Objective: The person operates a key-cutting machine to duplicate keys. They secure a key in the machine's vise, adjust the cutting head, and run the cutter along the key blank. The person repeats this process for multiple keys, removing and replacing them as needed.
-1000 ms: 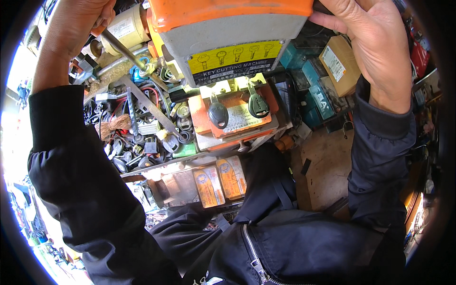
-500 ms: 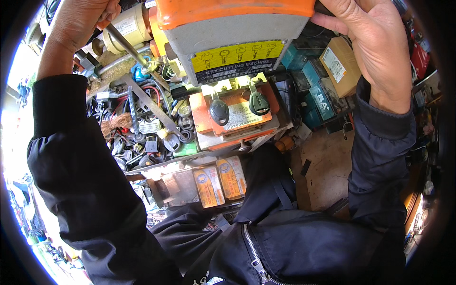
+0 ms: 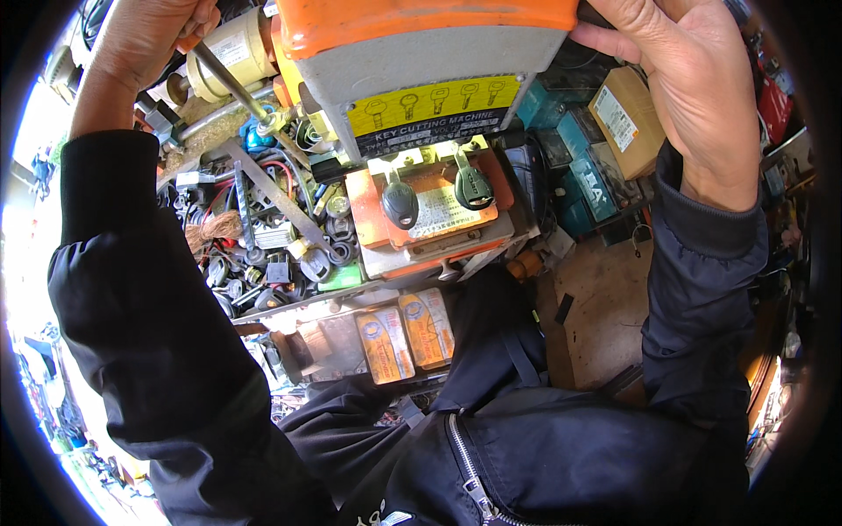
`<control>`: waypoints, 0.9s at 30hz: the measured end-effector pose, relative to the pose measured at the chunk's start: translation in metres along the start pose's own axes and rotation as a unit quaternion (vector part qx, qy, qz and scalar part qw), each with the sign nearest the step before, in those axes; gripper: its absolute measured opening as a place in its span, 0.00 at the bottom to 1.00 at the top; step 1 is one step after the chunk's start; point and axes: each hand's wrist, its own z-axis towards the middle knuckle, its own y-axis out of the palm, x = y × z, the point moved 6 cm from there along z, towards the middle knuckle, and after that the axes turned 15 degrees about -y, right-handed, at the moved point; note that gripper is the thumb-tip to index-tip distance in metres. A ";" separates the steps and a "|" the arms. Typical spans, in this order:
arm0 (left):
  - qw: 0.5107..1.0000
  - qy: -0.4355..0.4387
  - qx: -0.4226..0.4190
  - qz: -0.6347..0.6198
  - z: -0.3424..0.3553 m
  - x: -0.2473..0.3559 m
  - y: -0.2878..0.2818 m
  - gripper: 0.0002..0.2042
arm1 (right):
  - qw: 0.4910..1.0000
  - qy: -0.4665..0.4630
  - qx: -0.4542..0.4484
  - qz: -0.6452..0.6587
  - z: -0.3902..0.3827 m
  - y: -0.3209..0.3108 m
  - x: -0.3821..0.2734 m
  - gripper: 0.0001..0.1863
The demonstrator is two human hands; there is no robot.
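My left hand [image 3: 153, 39] is closed around the end of a metal lever [image 3: 230, 81] on the left side of a key cutting machine [image 3: 430, 61]. The machine has an orange top and a grey body with a yellow label. Below the body, two keys sit side by side in the clamps: a left black-headed key [image 3: 400, 205] and a right black-headed key [image 3: 474, 188]. My right hand [image 3: 697, 83] is raised against the machine's right side, fingers bent toward it. The upper frame edge and the housing hide its fingertips and whatever they grip.
Left of the machine lies a tray of loose parts [image 3: 272, 237], with a flat metal bar [image 3: 279, 197] across it. A cream motor [image 3: 230, 66] stands behind. Two yellow-and-white packs [image 3: 384, 344] lie below. Teal boxes [image 3: 596, 188] and a cardboard box [image 3: 627, 123] stand right.
The machine and both keys appear very slightly farther left, along with much of the picture. My left hand sits slightly higher, still on the lever. My right hand stays in place.
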 end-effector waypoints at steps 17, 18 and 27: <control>0.995 0.056 0.042 0.069 -0.006 0.004 0.004 0.42 | 0.998 -0.007 -0.010 0.061 0.002 -0.002 0.008 0.22; 0.995 0.060 0.044 0.066 -0.006 0.004 0.005 0.42 | 0.999 -0.008 -0.004 0.044 0.001 -0.002 0.008 0.22; 1.000 0.016 -0.006 0.010 0.002 0.000 -0.002 0.41 | 1.000 -0.007 0.004 0.018 0.000 -0.001 0.005 0.22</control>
